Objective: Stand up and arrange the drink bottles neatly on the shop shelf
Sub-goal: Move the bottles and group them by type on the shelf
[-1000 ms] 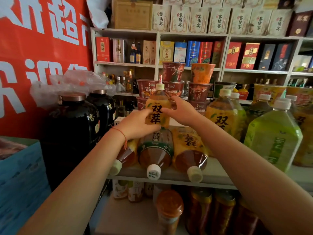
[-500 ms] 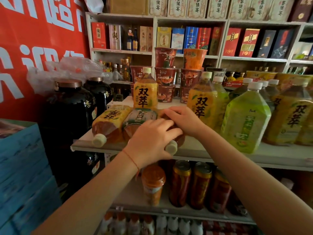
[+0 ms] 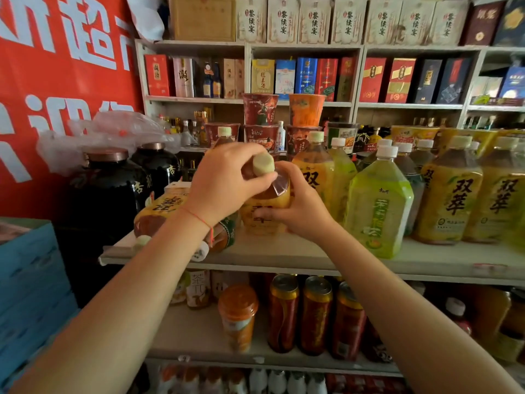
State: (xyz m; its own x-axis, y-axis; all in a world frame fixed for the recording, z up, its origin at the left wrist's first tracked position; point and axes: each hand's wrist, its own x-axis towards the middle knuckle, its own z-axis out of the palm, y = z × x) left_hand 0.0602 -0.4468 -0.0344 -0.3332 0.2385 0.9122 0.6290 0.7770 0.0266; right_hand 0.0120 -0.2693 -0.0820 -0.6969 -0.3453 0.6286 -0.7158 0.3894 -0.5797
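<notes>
A yellow-labelled tea bottle (image 3: pixel 265 207) with a pale cap stands upright on the white shelf (image 3: pixel 298 258). My left hand (image 3: pixel 224 182) grips its neck below the cap. Around its lower body, from the right, curls my right hand (image 3: pixel 298 213). Two more bottles lie on their sides to the left: a yellow-labelled one (image 3: pixel 157 211) and a green-banded one (image 3: pixel 224 237), partly hidden by my left wrist. Behind my hands another yellow bottle (image 3: pixel 224 136) stands upright. To the right stand an upright yellow bottle (image 3: pixel 315 172) and a green tea bottle (image 3: pixel 379 206).
Several more upright bottles (image 3: pixel 449 194) fill the shelf's right side. Stacked noodle cups (image 3: pixel 261 112) stand behind. Dark jars (image 3: pixel 108 189) stand left of the shelf, a blue crate (image 3: pixel 31 280) lower left. Cans (image 3: pixel 284 314) and an orange cup (image 3: pixel 238 314) occupy the shelf below.
Both hands left the back bottle standing, came down on a lying bottle at the shelf front, and now that bottle is upright in their grip.
</notes>
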